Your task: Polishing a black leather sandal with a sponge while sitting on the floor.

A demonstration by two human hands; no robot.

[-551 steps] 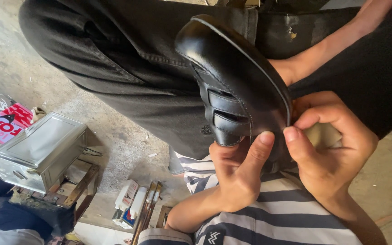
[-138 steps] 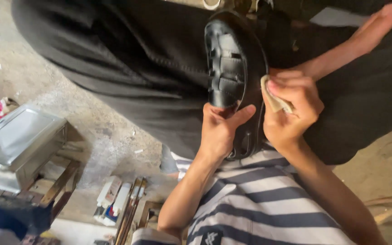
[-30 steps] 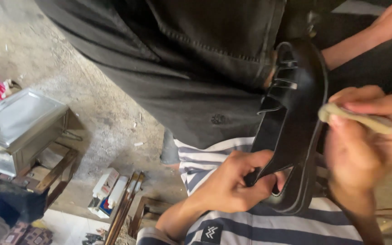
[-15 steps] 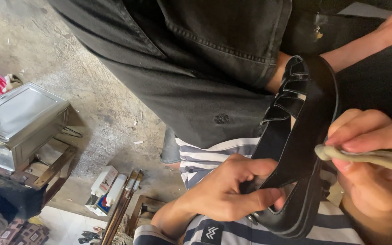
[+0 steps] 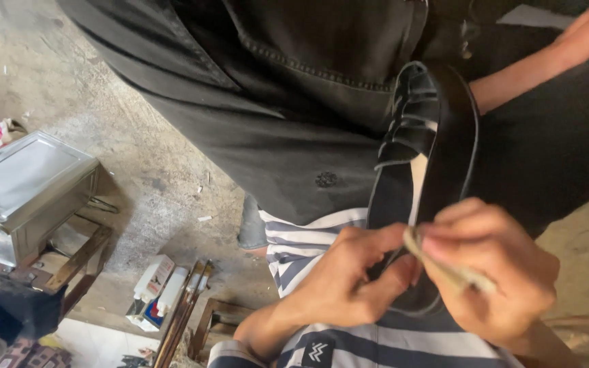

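A person in dark denim trousers (image 5: 294, 102) fills most of the upper view, the cloth stretched across from the top left to the right edge. Under it runs the rough concrete floor (image 5: 124, 157), grey and dusty, with small scraps lying on it. Low in the middle is a striped shirt (image 5: 315, 245), blue and white, worn by the one doing the work.

Against the trousers stands a black shoe (image 5: 438, 157), held on edge so that its strapped upper faces left and its sole rim curves down the right side; its lower end sits between the two hands, just above the striped shirt. The left hand (image 5: 352, 286) is closed around that lower end, fingers curled over the side of the shoe and the thumb pressed toward the rim. The right hand (image 5: 492, 272) is just beside it, its fingers pinched tight on a small tan strip (image 5: 444, 269) that touches the shoe's edge; what the strip is made of I cannot tell.

At the far left a metal box (image 5: 25, 187) rests on a wooden frame (image 5: 80, 255). Near the bottom, a white bottle (image 5: 153, 279) lies beside a few thin wooden sticks (image 5: 184, 307).
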